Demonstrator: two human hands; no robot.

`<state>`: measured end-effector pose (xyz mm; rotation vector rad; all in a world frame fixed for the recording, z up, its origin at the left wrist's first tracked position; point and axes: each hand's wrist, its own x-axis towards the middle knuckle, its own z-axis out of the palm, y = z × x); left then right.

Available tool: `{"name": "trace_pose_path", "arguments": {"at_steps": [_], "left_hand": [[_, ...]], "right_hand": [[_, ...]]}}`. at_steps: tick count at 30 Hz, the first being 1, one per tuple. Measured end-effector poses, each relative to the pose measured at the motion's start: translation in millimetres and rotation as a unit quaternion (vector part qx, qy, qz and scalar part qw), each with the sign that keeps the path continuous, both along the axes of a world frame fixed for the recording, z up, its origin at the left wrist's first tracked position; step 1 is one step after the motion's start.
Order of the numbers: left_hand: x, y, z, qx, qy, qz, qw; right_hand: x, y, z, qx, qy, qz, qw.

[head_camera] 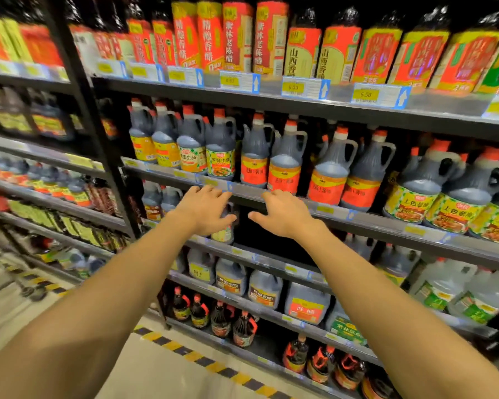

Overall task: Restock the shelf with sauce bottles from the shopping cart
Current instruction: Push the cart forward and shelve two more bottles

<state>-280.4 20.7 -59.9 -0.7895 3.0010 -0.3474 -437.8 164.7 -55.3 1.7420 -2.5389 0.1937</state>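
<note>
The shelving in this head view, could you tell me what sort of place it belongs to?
Most likely a supermarket condiment aisle: tiered shelves packed with sauce bottles, and price tags along the shelf edges.

Two bare forearms are seen, uncovered from the lower edge of the picture up to the wrists; no sleeve, cuff or glove is worn on either. The left hand (206, 210) and the right hand (281, 214) are likewise bare. No ring is seen on the fingers (198, 190), and no watch, band or bracelet is seen at either wrist. The nails are kept short. No other part of the person is shown.
</note>
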Motion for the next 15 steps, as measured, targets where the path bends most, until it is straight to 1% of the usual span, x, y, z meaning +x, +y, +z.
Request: {"name": "trace_pose_path", "arguments": {"at_steps": [4, 8, 12, 15], "left_hand": [[58.4, -27.8, 2.3, -0.031, -0.023, 0.062, 0.997], [139.2, -61.7, -2.3, -0.032, -0.042, 0.119, 0.991], [235.5, -106.1, -12.4, -0.023, -0.039, 0.191, 0.981], [308.3, -140.8, -21.5, -0.004, -0.043, 0.263, 0.964]], "right_hand": [[37.7, -49.9, -3.4, 0.038, 0.021, 0.063, 0.997], [91.5, -106.6, -11.4, 0.079, -0.002, 0.129, 0.988], [160.7, -170.3, -12.7, 0.068, -0.037, 0.189, 0.979], [223.6, -228.3, -15.1, 0.08, -0.03, 0.224, 0.971]]}}
